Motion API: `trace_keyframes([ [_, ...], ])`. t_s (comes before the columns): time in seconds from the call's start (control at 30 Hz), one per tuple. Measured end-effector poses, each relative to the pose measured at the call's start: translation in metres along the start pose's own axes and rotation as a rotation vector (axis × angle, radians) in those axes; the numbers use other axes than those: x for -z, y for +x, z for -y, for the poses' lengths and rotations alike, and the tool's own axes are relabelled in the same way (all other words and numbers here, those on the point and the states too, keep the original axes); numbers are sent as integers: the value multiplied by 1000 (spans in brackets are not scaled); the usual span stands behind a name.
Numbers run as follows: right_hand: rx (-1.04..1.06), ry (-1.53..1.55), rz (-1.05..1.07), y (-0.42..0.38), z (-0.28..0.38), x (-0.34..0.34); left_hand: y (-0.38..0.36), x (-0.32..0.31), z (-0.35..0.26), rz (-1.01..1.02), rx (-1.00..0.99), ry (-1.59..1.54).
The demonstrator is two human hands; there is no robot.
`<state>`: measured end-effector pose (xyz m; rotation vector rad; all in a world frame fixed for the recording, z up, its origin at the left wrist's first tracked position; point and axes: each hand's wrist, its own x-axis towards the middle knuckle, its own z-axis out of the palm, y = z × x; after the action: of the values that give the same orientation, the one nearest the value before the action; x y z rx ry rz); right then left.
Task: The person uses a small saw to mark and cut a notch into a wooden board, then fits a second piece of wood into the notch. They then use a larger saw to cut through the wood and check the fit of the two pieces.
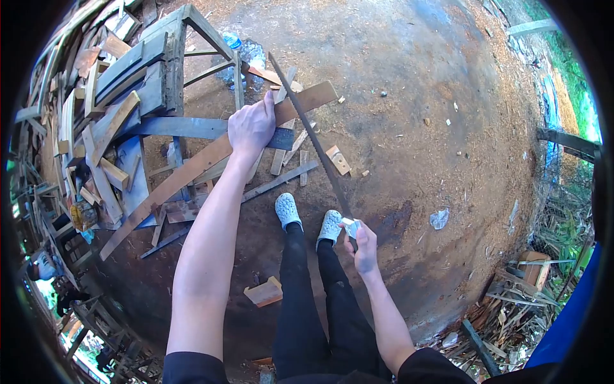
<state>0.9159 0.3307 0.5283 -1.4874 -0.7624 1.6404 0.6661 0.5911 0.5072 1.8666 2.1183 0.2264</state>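
Observation:
My right hand (362, 248) is closed around the light handle of a handsaw (318, 146). The long toothed blade slants up and away to the left, crossing the wooden plank (185, 182) near its far right end. Whether the teeth have cut into the wood cannot be seen. My left hand (252, 126) grips the plank to the left of the blade, with fingers wrapped over its edge. Beneath that hand, the plank lies across a dark board (185, 127) that juts out from a wooden frame.
Wood offcuts pile up on the wooden frame (179, 57) at left. A small wood block (338, 160) and loose strips lie on the sawdust-strewn ground near my feet. Plastic bottles (233, 41) stand behind the frame. A scrap heap (511, 307) sits at lower right.

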Motion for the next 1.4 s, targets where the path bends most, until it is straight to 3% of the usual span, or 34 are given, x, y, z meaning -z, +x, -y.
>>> trace_keyframes([
  [0.17, 126, -246, -46, 2, 27, -12, -2, 1, 0, 2, 11, 11],
  [0.3, 76, -340, -73, 80, 80, -60, -2, -1, 1, -12, -19, 17],
  [0.4, 135, -404, -117, 116, 75, -80, -1, -6, 5, -89, -61, 43],
  [0.5, 102, -357, -102, 81, 57, -66, 0, -5, 4, -90, -43, 58],
  [0.57, 248, -365, -128, 32, 22, -32, -1, -5, 3, -25, 16, 50],
  [0.6, 109, -307, -72, -3, 14, -11, -1, -7, 5, -33, 8, 51],
  [0.67, 44, -298, -54, -63, 14, 18, -1, -9, 5, -32, -5, 56],
  [0.77, -58, -382, -7, -87, 53, 26, -4, -6, 4, -111, -47, 57],
  [0.93, 139, -438, -94, 33, 84, -41, -3, -6, 4, -82, -40, 70],
  [1.03, 34, -439, -67, 126, 101, -85, -3, -7, 5, -113, -58, 94],
  [1.13, 60, -451, -114, 130, 104, -95, -2, -7, 3, -96, -21, 76],
  [1.17, -22, -390, -86, 124, 107, -92, -4, -9, 2, -93, -20, 72],
  [1.27, 44, -403, -92, 79, 86, -73, -1, -9, 5, -112, -16, 88],
  [1.33, 140, -324, -73, 17, 42, -38, 1, -10, 3, -105, 18, 95],
  [1.4, 31, -391, -54, -56, 33, -5, 2, -11, 2, -102, 13, 90],
])
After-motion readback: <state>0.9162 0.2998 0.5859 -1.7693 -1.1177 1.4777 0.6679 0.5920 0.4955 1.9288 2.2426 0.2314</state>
